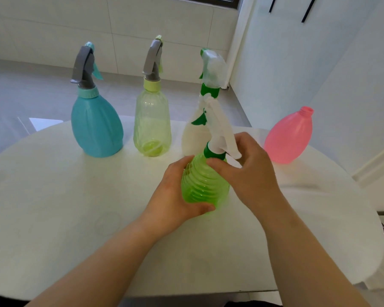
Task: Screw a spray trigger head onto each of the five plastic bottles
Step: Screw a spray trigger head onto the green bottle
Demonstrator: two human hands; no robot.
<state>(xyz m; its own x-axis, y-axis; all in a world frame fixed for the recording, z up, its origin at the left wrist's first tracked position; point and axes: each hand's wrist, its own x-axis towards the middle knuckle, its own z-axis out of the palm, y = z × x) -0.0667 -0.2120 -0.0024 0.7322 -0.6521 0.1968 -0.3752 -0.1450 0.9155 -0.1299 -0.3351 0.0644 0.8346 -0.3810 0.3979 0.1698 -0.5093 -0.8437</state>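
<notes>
Head view looks down on a white table (53, 196) where two bare hands work on a ribbed green bottle (205, 185), which stands near the table's middle, in front of the others. Left hand (175, 193) wraps the bottle's body from the left, thumb curled across the lower front and fingers closed around the far side. Right hand (251, 171) sits at the neck, its fingertips pinched narrowly on the green collar (211, 151) of a white trigger head (222, 134) that sits tilted on top of the bottle. Behind, in a row from left to right, stand a teal bottle (97, 127) with a grey head, a pale green bottle (152, 122) with a grey head, and a white bottle (194, 134) with a clear and green head. Well to the right, a pink bottle (288, 138) stands with its neck open and no head on it.
</notes>
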